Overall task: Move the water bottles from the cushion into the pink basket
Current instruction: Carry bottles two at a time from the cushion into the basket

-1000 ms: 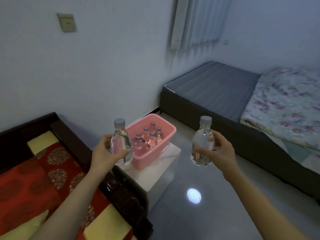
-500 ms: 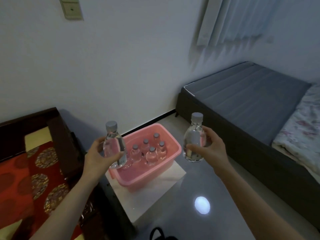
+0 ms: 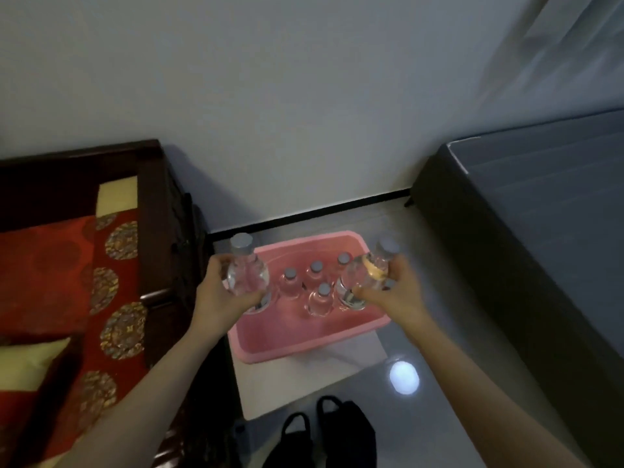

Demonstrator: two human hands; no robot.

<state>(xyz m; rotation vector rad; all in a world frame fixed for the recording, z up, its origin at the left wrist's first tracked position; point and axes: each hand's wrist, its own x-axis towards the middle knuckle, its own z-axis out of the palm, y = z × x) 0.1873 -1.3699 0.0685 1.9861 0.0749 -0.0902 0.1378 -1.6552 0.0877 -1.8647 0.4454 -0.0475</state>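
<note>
The left bottle (image 3: 243,275) hangs over the basket's (image 3: 297,346) left rim, gripped round its body by the left hand (image 3: 221,304), fingers wrapped closed on it. The right bottle (image 3: 366,278) hangs over the basket's right rim, held by the right hand (image 3: 393,293), thumb and fingers closed round its middle. Both are clear, water-filled, with grey caps. The left one stands nearly upright, cap up; the right one leans, its cap tilted up and away to the right.

Inside the basket four grey-capped bottles (image 3: 319,300) stand upright, grouped in the far half. The near half of the basket floor is bare pink. The basket is pink plastic, rectangular, and sits on a white stand (image 3: 300,380) whose near edge juts out past it.

Left of the basket, just beside it, is a dark wooden couch arm (image 3: 158,211), with the red patterned cushion (image 3: 67,275) beyond. Right of the basket lies open glossy floor (image 3: 439,332), then a dark bed frame (image 3: 506,282). Below the stand, black shoes (image 3: 324,437) rest on the floor.
</note>
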